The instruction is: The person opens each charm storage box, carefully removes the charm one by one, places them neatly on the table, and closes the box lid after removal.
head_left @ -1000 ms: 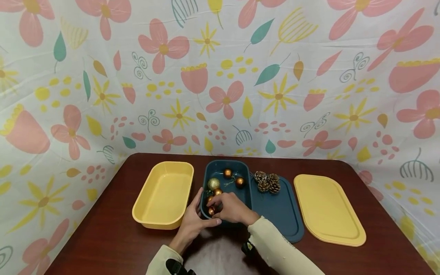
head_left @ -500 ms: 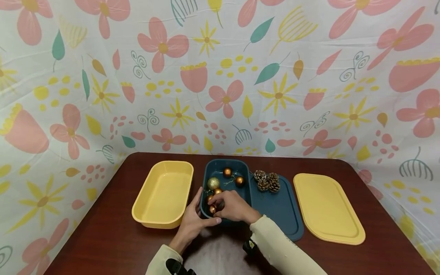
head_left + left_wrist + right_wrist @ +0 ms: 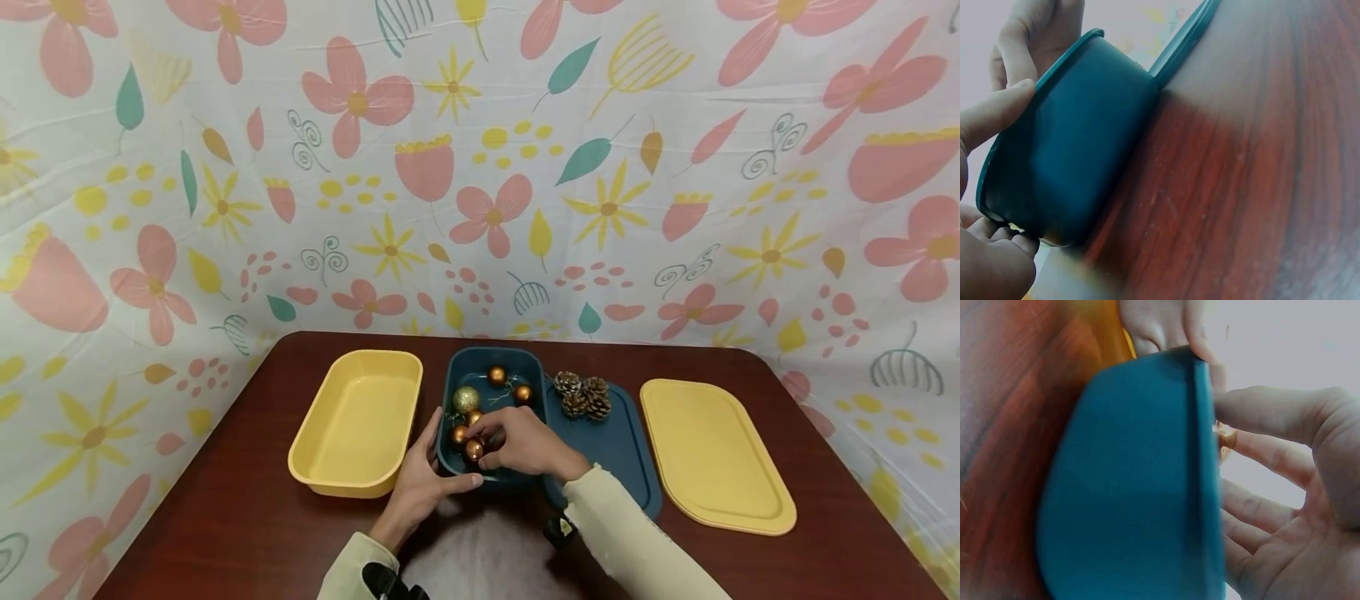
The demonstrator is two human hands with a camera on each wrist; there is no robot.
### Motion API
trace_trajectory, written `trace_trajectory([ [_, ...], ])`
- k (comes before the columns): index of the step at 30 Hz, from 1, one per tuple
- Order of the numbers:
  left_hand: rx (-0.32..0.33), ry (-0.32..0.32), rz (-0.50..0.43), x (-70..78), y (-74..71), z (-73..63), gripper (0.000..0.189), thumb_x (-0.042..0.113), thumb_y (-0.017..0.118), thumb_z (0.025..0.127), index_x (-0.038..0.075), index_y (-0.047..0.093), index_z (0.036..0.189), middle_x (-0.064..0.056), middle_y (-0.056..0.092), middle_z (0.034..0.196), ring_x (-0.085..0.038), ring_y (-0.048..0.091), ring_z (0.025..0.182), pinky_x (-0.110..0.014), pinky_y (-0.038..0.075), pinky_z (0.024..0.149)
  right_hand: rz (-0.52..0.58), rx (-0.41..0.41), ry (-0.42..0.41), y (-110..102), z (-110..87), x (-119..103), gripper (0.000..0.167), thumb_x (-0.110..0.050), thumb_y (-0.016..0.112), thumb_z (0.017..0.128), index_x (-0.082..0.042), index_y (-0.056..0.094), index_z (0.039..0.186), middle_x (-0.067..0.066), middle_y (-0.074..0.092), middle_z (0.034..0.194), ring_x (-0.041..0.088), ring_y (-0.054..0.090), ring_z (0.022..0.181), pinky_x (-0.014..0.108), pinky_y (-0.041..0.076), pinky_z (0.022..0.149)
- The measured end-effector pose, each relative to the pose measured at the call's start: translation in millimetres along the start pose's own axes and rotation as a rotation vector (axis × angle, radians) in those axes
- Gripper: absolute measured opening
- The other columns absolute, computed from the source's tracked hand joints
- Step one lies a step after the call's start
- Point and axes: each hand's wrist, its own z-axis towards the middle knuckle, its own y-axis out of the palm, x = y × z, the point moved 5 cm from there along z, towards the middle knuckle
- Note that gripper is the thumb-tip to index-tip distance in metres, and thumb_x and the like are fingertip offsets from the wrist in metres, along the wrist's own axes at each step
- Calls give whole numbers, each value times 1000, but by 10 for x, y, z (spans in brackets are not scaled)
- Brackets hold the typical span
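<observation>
My left hand [image 3: 418, 485] holds the dark blue plastic box [image 3: 454, 377] at its near left corner, thumb on the front rim and fingers along the left side. Inside the box, my right hand [image 3: 525, 442] pinches a small copper Christmas bauble [image 3: 474, 451] between thumb and index finger. The right wrist view shows part of that bauble [image 3: 1227, 439] past the rim. Several other shiny copper baubles [image 3: 497, 377] and a glittery gold bauble [image 3: 465, 400] lie in the box with thin wire or sprig bits. Part of the box floor is hidden by my right hand.
Left of the blue box stands a yellow box [image 3: 356, 425] with nothing in it. On the right, a blue lid [image 3: 603, 458] carries several pine cones [image 3: 583, 396]. Beyond it lies a yellow lid [image 3: 716, 454]. A floral cloth [image 3: 480, 208] hangs behind the brown table [image 3: 247, 483].
My right hand has shifted to the right inside the box, and the pinched bauble has moved right with it. A neighbouring copper bauble shows more fully. My left hand stays put.
</observation>
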Motion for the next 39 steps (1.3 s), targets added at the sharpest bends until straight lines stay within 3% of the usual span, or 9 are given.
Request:
trace_trajectory([
  [6, 25, 0, 37, 7, 14, 9, 116, 10, 89, 73, 17, 15, 163, -8, 19, 169, -33, 34, 151, -45, 45, 112, -23, 47, 12, -114, -58, 12, 36, -13, 81, 82, -16, 75, 118, 6, 75, 107, 15, 72, 85, 32, 59, 71],
  [11, 22, -6, 54, 1, 25, 11, 114, 11, 88, 75, 18, 16, 163, -6, 16, 170, -35, 30, 152, -51, 42, 114, 2, 58, 47, -170, -97, 59, 37, -12, 80, 84, -16, 74, 120, 6, 74, 111, 16, 71, 86, 33, 59, 70],
  [19, 21, -1, 42, 9, 23, 10, 114, 10, 88, 75, 16, 16, 163, -10, 19, 169, -35, 33, 151, -51, 42, 114, 46, 88, 62, -299, -159, 88, 37, -11, 79, 85, -14, 73, 122, 9, 72, 116, 23, 73, 94, 35, 60, 72],
  [26, 24, -2, 39, 1, 11, -3, 114, 11, 88, 75, 15, 15, 163, -7, 17, 170, -35, 31, 152, -53, 38, 116, 50, 135, 107, -419, -221, 144, 37, -12, 79, 85, -23, 74, 119, 7, 71, 115, 19, 71, 94, 34, 60, 72],
  [39, 22, -12, 36, 1, 14, 9, 113, 12, 88, 76, 15, 16, 163, -7, 14, 170, -35, 28, 153, -54, 35, 118, 67, 184, 87, -573, -306, 177, 37, -13, 78, 86, -18, 72, 122, 10, 70, 116, 23, 71, 98, 37, 60, 76],
])
